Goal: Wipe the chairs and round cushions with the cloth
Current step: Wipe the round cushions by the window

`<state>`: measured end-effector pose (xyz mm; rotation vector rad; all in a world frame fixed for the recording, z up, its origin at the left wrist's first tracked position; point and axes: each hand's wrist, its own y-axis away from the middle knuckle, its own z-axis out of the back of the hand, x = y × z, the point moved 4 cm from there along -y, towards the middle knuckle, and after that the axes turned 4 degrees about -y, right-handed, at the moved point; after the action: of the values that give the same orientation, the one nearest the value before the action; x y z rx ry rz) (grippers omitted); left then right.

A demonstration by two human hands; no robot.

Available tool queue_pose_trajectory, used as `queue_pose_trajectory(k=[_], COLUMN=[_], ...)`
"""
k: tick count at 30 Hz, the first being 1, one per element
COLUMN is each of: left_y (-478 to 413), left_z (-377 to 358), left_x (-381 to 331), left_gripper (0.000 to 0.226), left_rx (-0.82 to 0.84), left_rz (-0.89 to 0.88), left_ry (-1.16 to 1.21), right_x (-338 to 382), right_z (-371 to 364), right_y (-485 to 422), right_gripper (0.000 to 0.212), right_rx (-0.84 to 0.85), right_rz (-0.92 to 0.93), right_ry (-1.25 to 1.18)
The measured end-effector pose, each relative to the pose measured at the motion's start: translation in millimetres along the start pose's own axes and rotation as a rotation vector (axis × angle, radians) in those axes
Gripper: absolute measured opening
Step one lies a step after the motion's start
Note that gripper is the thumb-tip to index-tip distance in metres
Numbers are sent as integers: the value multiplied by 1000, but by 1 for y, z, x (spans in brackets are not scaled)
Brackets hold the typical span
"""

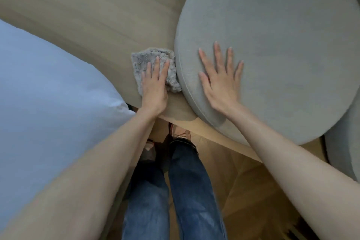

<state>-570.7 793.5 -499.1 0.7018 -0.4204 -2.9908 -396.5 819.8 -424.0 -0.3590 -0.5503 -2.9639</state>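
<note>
A fluffy grey cloth (150, 60) lies on the beige wooden seat surface (87, 15), right against the edge of a large round grey cushion (282, 35). My left hand (154, 85) presses flat on the cloth with straight fingers. My right hand (222, 80) rests flat on the cushion's near left part, fingers spread. The cushion overhangs the seat's front edge.
A pale blue-white cushion (48, 84) fills the left side. Another grey cushion (342, 154) shows at the right edge. Below the seat edge are my legs in blue jeans (187, 191), my shoes, and a wooden floor (253, 191).
</note>
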Motion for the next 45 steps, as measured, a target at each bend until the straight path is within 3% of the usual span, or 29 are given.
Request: queue_pose_trajectory(k=[7, 12, 17, 23, 28, 33, 37, 42, 45], left_y=[-81, -88, -25, 79, 98, 115, 104, 69, 16], left_z=[27, 33, 17, -22, -40, -48, -46, -6, 21], left_x=[3, 5, 6, -25, -57, -75, -74, -20, 0], left_gripper=[82, 78, 73, 71, 62, 57, 60, 66, 66], left_rx=[68, 85, 7, -73, -112, -70, -21, -173, -139], left_rz=[-154, -131, -23, 122, 422, 489, 651, 591, 445], left_ry=[-103, -51, 117, 193, 428, 378, 371, 355, 338], right_x=[2, 2, 0, 2, -1, -4, -5, -4, -4], right_z=[7, 8, 10, 11, 11, 10, 10, 11, 9], right_y=[-51, -54, -57, -58, -52, -50, -50, -52, -51], right_gripper=[56, 57, 59, 59, 59, 59, 60, 60, 60], right_rx=[19, 86, 187, 177, 133, 124, 135, 161, 156], right_rz=[-65, -65, -64, -62, -17, -3, -3, -7, -6], right_ry=[-10, -24, -46, -52, -61, -55, -60, -69, -63])
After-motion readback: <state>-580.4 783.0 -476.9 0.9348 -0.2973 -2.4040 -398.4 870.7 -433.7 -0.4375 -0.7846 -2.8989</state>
